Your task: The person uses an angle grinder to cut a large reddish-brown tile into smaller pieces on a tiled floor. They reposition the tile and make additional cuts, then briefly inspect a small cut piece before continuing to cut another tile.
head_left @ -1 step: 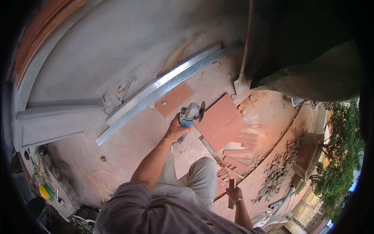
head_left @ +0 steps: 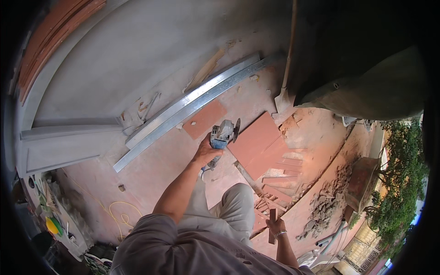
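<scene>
Seen from above, a person in a grey shirt and light trousers crouches on a dusty reddish floor [head_left: 151, 174]. Nothing differs from the earlier frame: hands, tool and tiles sit in the same places. The left hand [head_left: 205, 151], just left of the frame's centre, is wrapped around a blue and grey handheld angle grinder [head_left: 223, 133], whose disc touches the left edge of a large square terracotta tile [head_left: 256, 144] lying flat on the floor. The right hand [head_left: 276, 227], at lower right, grips a narrow reddish-brown strip of tile [head_left: 272, 224] held upright. A smaller terracotta tile piece [head_left: 205, 119] lies left of the grinder, just beside a long silver metal channel [head_left: 188, 107] running diagonally. The right forearm is cut off by the lower edge; the dark mass at upper right is too shadowed to make out
</scene>
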`<action>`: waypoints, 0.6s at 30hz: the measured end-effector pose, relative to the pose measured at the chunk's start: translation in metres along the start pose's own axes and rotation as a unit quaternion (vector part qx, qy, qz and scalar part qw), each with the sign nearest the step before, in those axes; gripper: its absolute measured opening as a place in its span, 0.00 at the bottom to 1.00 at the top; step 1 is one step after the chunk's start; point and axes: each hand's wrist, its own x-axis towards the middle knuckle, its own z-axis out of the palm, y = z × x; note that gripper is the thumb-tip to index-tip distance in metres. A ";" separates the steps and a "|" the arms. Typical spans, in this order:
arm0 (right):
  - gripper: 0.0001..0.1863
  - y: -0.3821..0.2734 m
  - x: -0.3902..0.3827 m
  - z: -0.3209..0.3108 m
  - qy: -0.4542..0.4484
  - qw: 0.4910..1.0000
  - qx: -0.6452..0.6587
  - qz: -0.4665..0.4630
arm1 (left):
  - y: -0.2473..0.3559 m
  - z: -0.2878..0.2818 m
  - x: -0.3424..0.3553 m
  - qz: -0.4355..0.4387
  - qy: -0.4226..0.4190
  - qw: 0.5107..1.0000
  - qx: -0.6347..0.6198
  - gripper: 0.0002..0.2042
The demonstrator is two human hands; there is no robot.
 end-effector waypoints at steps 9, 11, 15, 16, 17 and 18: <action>0.28 -0.057 0.088 -0.037 -0.026 0.979 -0.105 -0.170 | 0.069 -0.042 0.018 -0.031 -0.053 0.984 -0.168 0.29; 0.29 -0.062 0.118 -0.044 -0.085 0.989 -0.072 -0.093 | 0.083 -0.039 0.019 -0.050 -0.028 0.978 -0.200 0.28; 0.30 -0.096 0.186 -0.087 -0.154 0.982 -0.085 -0.072 | 0.115 -0.025 0.025 -0.020 0.051 0.971 -0.235 0.27; 0.30 -0.103 0.198 -0.099 -0.158 0.984 -0.069 -0.048 | 0.123 -0.022 0.030 -0.016 0.053 0.975 -0.217 0.28; 0.30 -0.113 0.212 -0.115 -0.170 0.981 -0.067 -0.060 | 0.128 -0.023 0.034 -0.016 0.053 0.978 -0.199 0.28; 0.29 -0.129 0.228 -0.129 -0.183 0.980 -0.065 -0.053 | 0.136 -0.026 0.040 -0.027 0.062 0.984 -0.165 0.29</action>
